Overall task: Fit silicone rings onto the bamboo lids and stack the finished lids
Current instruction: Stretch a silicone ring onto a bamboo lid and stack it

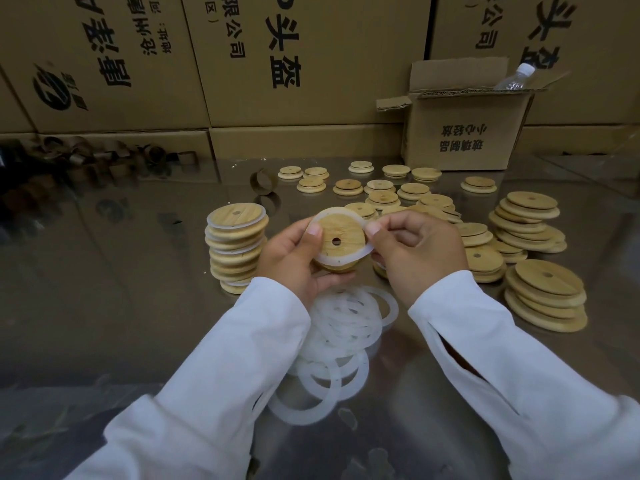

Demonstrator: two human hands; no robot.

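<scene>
My left hand (294,258) grips a round bamboo lid (346,233) with a centre hole, held above the table. A white silicone ring (341,259) lies partly around the lid's raised face. My right hand (415,251) pinches the ring at its upper right edge. To the left stands a stack of ringed lids (237,247). A heap of loose silicone rings (341,344) lies on the table under my wrists. Bare bamboo lids (545,296) are piled at the right, and more lids (381,192) lie scattered behind.
The shiny metal table (104,289) runs to a wall of large cardboard cartons (311,64). An open small carton (464,133) with a plastic bottle (512,77) stands at the back right. Brown cardboard rings (104,161) sit at the back left, one (264,181) near the lids.
</scene>
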